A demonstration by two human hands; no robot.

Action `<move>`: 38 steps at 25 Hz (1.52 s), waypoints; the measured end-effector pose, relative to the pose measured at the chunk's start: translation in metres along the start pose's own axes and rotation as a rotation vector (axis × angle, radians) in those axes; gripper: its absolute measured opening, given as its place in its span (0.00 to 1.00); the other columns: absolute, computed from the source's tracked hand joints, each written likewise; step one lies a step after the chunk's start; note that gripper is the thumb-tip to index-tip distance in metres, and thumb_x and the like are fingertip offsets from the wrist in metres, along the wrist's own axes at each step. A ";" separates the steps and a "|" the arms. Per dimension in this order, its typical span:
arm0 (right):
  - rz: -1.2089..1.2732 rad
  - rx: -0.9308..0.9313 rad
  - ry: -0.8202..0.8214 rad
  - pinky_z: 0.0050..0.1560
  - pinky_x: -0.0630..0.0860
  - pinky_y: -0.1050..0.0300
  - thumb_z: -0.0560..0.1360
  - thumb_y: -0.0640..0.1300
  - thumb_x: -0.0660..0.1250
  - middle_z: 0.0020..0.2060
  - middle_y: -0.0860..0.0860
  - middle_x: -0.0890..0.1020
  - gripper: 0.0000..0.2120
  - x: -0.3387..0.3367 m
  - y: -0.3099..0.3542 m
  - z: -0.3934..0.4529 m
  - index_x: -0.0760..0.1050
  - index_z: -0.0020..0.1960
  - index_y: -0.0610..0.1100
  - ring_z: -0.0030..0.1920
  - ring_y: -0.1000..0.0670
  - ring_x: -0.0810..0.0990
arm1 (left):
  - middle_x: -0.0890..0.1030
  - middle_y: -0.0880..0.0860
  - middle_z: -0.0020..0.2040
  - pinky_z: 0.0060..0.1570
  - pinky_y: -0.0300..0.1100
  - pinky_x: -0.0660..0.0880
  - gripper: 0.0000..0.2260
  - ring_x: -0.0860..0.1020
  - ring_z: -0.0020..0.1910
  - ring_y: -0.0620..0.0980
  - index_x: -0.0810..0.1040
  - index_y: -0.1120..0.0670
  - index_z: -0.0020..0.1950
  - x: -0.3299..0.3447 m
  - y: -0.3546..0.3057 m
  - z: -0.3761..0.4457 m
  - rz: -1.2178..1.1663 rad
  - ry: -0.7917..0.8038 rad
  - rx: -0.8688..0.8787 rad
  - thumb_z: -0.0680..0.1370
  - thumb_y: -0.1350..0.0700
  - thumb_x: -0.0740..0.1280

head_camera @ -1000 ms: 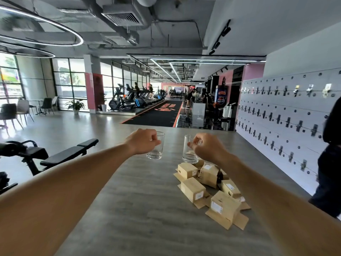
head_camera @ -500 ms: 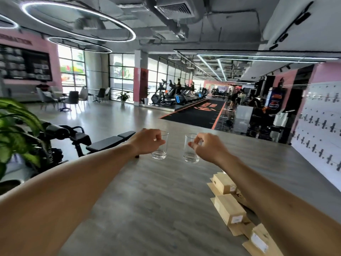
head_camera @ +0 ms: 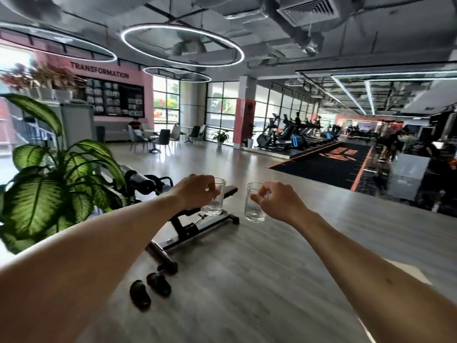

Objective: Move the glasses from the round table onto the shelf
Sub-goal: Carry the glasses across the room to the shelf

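Glasses are in both my hands, held upright in the air over the grey floor (head_camera: 259, 280). My left hand (head_camera: 195, 193) has its fingers wrapped around one clear glass (head_camera: 215, 203); my right hand (head_camera: 279, 203) pinches the other glass (head_camera: 254, 206). A weight bench (head_camera: 197, 231) and a leafy plant (head_camera: 57, 184) stand to my left.

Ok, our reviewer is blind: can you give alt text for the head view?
Each outstretched hand, left and right, holds an empty clear glass (left glass, right glass) over a gym's grey floor. A weight bench and a leafy plant stand to the left.
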State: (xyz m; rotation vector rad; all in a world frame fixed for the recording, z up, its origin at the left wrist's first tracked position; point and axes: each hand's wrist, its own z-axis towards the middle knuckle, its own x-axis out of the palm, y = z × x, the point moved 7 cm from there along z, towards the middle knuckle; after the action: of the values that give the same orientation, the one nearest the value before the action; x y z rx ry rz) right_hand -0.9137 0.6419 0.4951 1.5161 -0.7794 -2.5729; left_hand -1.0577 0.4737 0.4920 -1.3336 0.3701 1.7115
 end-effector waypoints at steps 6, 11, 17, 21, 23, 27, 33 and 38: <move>0.054 -0.128 0.077 0.45 0.71 0.56 0.73 0.57 0.70 0.44 0.51 0.83 0.10 0.086 0.036 0.130 0.78 0.38 0.52 0.48 0.48 0.78 | 0.83 0.53 0.50 0.48 0.44 0.72 0.06 0.79 0.51 0.55 0.74 0.45 0.44 -0.011 0.123 0.059 0.081 -0.012 -0.163 0.78 0.44 0.66; 0.128 -0.299 0.160 0.47 0.72 0.57 0.73 0.57 0.70 0.49 0.49 0.84 0.09 0.171 0.079 0.240 0.78 0.39 0.53 0.50 0.48 0.80 | 0.81 0.51 0.47 0.46 0.44 0.72 0.06 0.78 0.46 0.52 0.73 0.47 0.45 -0.023 0.221 0.096 0.112 -0.053 -0.286 0.79 0.47 0.65; 0.208 -0.523 0.251 0.44 0.70 0.59 0.71 0.58 0.71 0.43 0.51 0.85 0.10 0.268 0.176 0.350 0.77 0.36 0.54 0.45 0.50 0.79 | 0.78 0.46 0.39 0.42 0.43 0.70 0.07 0.78 0.43 0.51 0.75 0.47 0.42 -0.063 0.341 0.102 0.138 -0.165 -0.552 0.78 0.47 0.67; 0.272 -0.673 0.351 0.45 0.76 0.57 0.69 0.61 0.69 0.40 0.53 0.84 0.13 0.335 0.261 0.380 0.79 0.39 0.52 0.43 0.50 0.81 | 0.80 0.47 0.41 0.39 0.42 0.69 0.08 0.78 0.41 0.50 0.74 0.46 0.41 -0.096 0.409 0.067 0.189 -0.215 -0.725 0.77 0.47 0.67; 0.287 -0.750 0.404 0.41 0.73 0.60 0.70 0.60 0.69 0.36 0.57 0.81 0.12 0.371 0.310 0.388 0.78 0.37 0.53 0.42 0.51 0.80 | 0.81 0.48 0.42 0.39 0.42 0.69 0.08 0.77 0.41 0.48 0.74 0.46 0.39 -0.117 0.444 0.044 0.218 -0.253 -0.796 0.77 0.47 0.67; 0.363 -0.864 0.459 0.41 0.72 0.60 0.71 0.59 0.70 0.39 0.58 0.81 0.11 0.429 0.405 0.397 0.78 0.39 0.53 0.41 0.53 0.79 | 0.81 0.48 0.44 0.42 0.42 0.70 0.07 0.78 0.43 0.49 0.75 0.47 0.42 -0.159 0.514 0.000 0.290 -0.302 -0.891 0.77 0.46 0.68; 0.412 -0.984 0.497 0.43 0.74 0.58 0.72 0.58 0.71 0.42 0.54 0.83 0.11 0.512 0.543 0.421 0.78 0.39 0.52 0.43 0.52 0.81 | 0.82 0.48 0.44 0.46 0.44 0.75 0.06 0.79 0.45 0.51 0.74 0.45 0.40 -0.219 0.646 -0.048 0.346 -0.330 -1.005 0.76 0.47 0.68; 0.451 -1.022 0.544 0.48 0.70 0.58 0.73 0.58 0.71 0.52 0.50 0.83 0.09 0.570 0.619 0.447 0.76 0.39 0.55 0.50 0.51 0.79 | 0.81 0.47 0.42 0.47 0.46 0.77 0.06 0.79 0.44 0.49 0.76 0.47 0.42 -0.250 0.734 -0.056 0.334 -0.358 -1.030 0.77 0.46 0.67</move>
State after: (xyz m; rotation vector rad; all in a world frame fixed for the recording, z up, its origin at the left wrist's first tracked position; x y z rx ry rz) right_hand -1.7047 0.1115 0.4885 1.3190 0.2350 -1.6158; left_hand -1.6016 -0.0817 0.4852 -1.6439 -0.6237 2.5213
